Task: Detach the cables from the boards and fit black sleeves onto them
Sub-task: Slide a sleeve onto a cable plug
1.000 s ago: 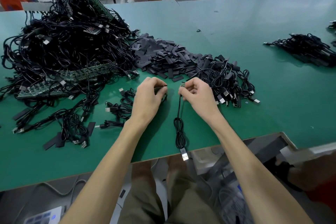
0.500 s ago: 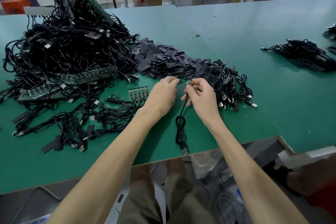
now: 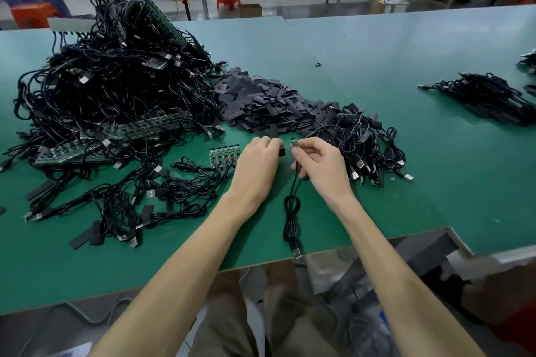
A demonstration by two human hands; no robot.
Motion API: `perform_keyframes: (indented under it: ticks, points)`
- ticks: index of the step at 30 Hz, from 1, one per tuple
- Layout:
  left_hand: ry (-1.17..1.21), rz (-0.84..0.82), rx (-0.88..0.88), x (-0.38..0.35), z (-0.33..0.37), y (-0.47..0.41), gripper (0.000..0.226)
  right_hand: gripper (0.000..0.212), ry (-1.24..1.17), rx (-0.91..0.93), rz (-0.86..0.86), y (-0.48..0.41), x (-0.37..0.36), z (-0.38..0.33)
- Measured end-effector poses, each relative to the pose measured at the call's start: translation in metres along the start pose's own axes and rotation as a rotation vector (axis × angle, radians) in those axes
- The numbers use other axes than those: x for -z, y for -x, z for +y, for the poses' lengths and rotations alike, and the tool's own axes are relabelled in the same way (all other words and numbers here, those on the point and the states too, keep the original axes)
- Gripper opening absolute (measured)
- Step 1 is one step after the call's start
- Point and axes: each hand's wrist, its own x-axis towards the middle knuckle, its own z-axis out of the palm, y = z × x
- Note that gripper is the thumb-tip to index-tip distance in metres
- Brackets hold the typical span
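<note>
Far left of both hands: big tangled heap of black USB cables (image 3: 116, 81) with long green circuit-board strips (image 3: 136, 127) lying in it, all sitting on the green-topped bench (image 3: 377, 46). Just left of the left hand: short green board strip (image 3: 223, 153) with several cables hanging off it, not yet detached.

Left hand (image 3: 255, 165): fingers curling in, pinching a short flat black sleeve (image 3: 280, 151) at the fingertips. Can't tell which way its open end is facing. Sleeve and cable tip are sitting close, not touching.

Right hand (image 3: 322, 165): thumb and forefinger pinching the thin black cable (image 3: 294, 182) right behind its small green board tip (image 3: 294, 143), tip poking up past the fingers. Rest of the cable is trailing from the grip toward the person, coiling into a loop, silver USB plug (image 3: 296, 253) lying at the bench edge.

Beyond the hands: pile of flat black sleeves (image 3: 261, 107). Right of the right hand: heap of loose black cables with plugs (image 3: 368, 148). Far right: separate cable bundle (image 3: 487, 95).

Handling, my read: cable is looking light and floppy, so it's likely buckling if pushed from far back. Gripping just behind the tip is the right spot. Board tip is looking small and probably fragile where the wire joins, so avoid bending there. Sleeve is looking soft and flat, probably collapsing shut; squeezing its edges should be opening the mouth. Next move is calling for mouth and tip lining up.
</note>
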Motion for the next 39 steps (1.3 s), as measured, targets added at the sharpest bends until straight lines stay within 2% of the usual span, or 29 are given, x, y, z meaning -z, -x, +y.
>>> perform_keyframes:
  ticks: [3,5,8,11,19,23,26,31,36,39]
  points:
    - [0.37,0.094,0.131,0.009,-0.003,0.005,0.019,0.006,0.008,-0.012,-0.015,0.001,0.001,0.0]
    - [0.607,0.03,0.188,0.014,-0.005,0.008,0.016,0.006,0.014,-0.016,-0.016,0.001,0.0,0.001]
    - [0.78,-0.083,0.224,0.018,-0.008,0.012,0.014,0.008,0.039,-0.018,-0.04,0.0,-0.001,0.001]
    - [0.884,-0.113,0.247,0.02,-0.009,0.012,0.011,0.006,0.07,-0.027,-0.06,0.0,-0.001,0.002]
    - [0.568,-0.083,0.098,0.022,0.001,0.018,0.022,0.008,0.084,-0.037,-0.037,0.002,0.0,0.0]
    - [0.324,-0.034,-0.003,0.023,0.007,0.021,0.021,0.005,0.07,-0.046,-0.022,0.002,0.001,0.0]
    - [0.201,-0.031,-0.015,0.02,0.012,0.024,0.028,0.008,0.064,-0.044,-0.012,0.002,0.002,0.0]
    - [0.251,0.011,0.072,0.02,0.007,0.02,0.027,0.009,0.029,-0.018,-0.037,0.002,0.001,0.0]
    - [0.437,0.102,0.216,0.024,-0.001,0.017,0.023,0.016,0.045,0.02,-0.044,0.001,0.002,-0.001]
    - [0.506,0.095,0.238,0.025,-0.001,0.017,0.022,0.017,0.091,0.044,-0.022,0.0,0.003,0.001]
